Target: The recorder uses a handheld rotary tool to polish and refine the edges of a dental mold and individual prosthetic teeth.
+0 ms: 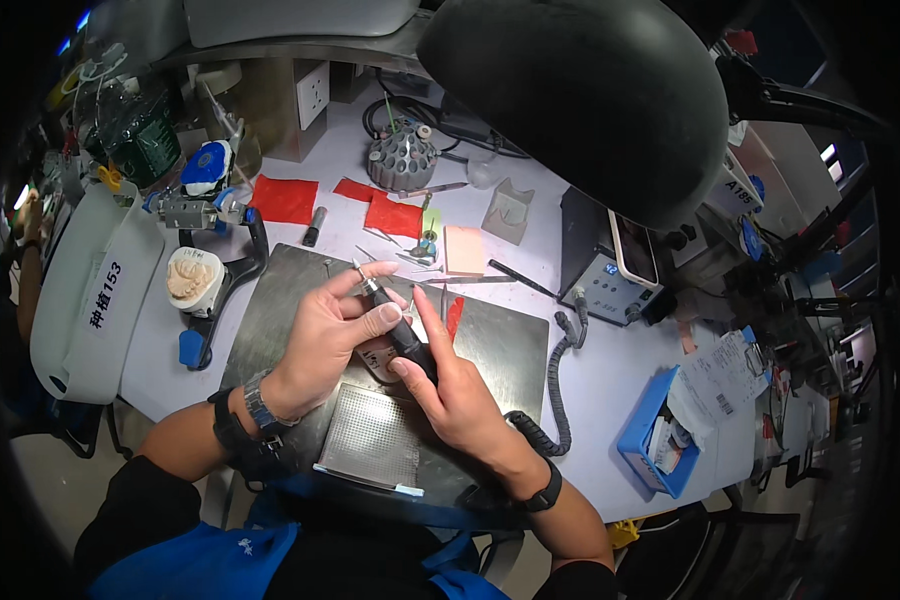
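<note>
Above the grey metal work plate, my two hands meet on a black and silver handpiece with a coiled cord. My left hand pinches its silver front end between thumb and fingers. The rear body lies against the palm of my right hand, whose thumb and fingers close round it. A pale cast with handwriting on it shows partly below the handpiece; my hands hide the rest. Nearer to me lies a perforated metal sheet.
At left stand an articulator with a plaster dental model and a white tray. Behind are red sheets and a grey bur holder. A control box, coiled cord, blue bin and overhanging black lamp occupy the right.
</note>
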Motion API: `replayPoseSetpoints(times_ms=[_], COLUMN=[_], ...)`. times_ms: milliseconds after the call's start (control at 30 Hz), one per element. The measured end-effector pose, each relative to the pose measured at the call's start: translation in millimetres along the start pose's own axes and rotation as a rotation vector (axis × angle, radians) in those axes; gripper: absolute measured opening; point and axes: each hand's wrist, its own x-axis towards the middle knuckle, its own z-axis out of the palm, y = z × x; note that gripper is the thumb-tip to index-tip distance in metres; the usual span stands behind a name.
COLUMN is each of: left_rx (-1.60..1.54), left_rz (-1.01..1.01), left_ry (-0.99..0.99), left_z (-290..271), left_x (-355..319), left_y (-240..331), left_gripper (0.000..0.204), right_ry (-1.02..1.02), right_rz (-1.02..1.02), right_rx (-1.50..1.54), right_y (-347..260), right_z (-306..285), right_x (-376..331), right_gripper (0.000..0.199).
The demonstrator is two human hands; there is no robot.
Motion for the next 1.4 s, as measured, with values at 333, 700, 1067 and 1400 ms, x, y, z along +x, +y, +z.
replayPoseSetpoints(times_ms=[333, 700, 1067, 1400], left_rx=[-0.111, -0.049, 0.892, 0.974], left_rz=[0.212, -0.076, 0.166, 0.303], left_ry=[0.152, -0.231, -0.141, -0.19], left_z=[-17.2, -2.6, -29.1, -46.9], left_x=[14.8, 2.0, 13.9, 27.8], left_y=[0.1, -8.2, -3.3, -24.7], left_gripper=[0.023, 0.04, 0.036, 0.028], right_ry=[0.366, 0.241, 0.473, 0.605], right_rz=[-0.571, -0.322, -0.008, -0.016], right_rx=[-0.331, 0.151, 0.663, 0.564], right_y=[-1.4, 9.2, 8.0, 14.2], right_z=[-9.2, 1.1, -0.6, -1.3], right_x=[0.4, -7.6, -4.8, 8.8], right_gripper=[0.044, 0.072, 0.037, 0.042])
